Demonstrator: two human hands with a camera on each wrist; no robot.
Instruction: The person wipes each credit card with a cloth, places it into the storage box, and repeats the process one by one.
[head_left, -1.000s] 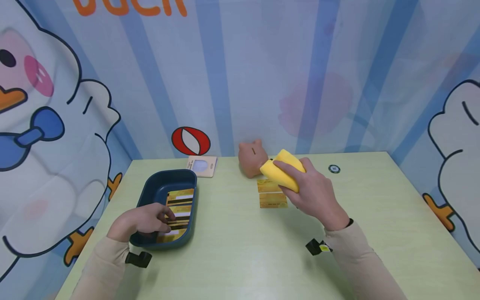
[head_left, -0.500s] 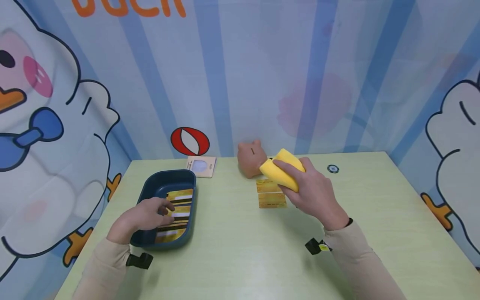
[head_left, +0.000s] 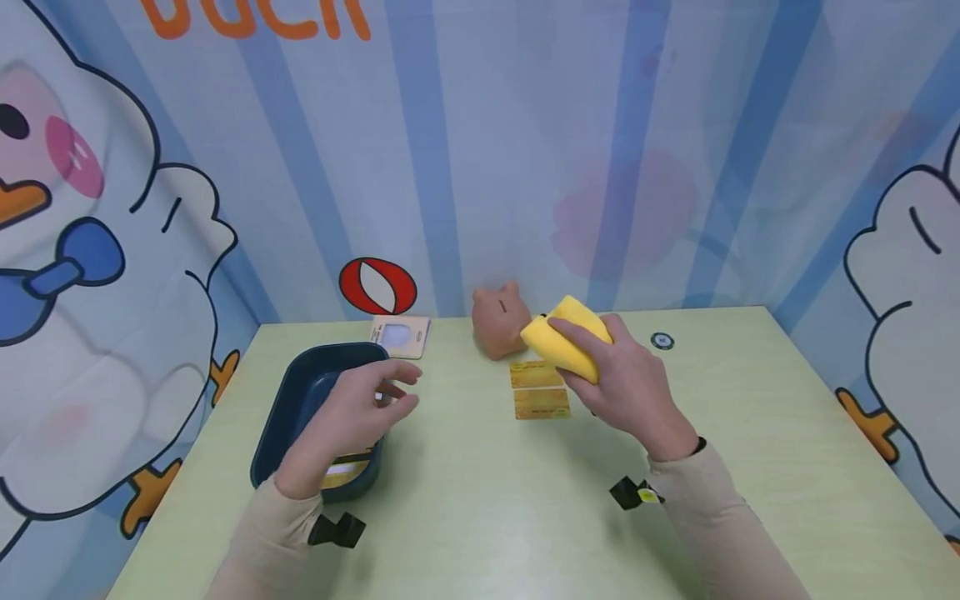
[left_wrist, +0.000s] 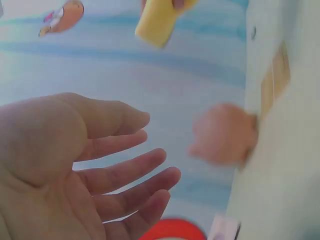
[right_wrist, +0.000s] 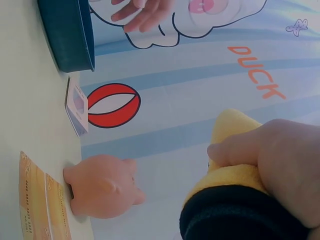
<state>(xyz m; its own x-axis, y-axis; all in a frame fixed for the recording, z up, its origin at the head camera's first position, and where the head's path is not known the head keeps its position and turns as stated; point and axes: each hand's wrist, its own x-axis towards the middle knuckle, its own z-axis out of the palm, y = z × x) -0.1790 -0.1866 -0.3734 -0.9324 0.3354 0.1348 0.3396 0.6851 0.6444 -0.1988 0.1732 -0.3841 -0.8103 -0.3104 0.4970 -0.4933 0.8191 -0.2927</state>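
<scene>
While my right hand (head_left: 633,396) grips, my left hand (head_left: 363,412) is free. Right: raised, thumb and fingers pinching one yellow item (head_left: 553,348), soft-looking, kind unclear. Left: raised over one dark blue tray (head_left: 309,390), fingers spread and loosely bent, holding nothing. Handling, in my judgement: firm grip, no crushing, for the yellow item; left wrist high enough to pass the rim; thin cards best pinched by an edge.

Below my left hand, in the tray: gold cards (head_left: 345,475), partly hidden. Beyond its fingertips: one pale flat holder (head_left: 400,335). Between and beyond both hands: one pink piggy bank (head_left: 497,323). Left of my right hand: two gold cards (head_left: 542,406) on the table (head_left: 480,517). Beyond it, rightward: one round chip (head_left: 662,341).
</scene>
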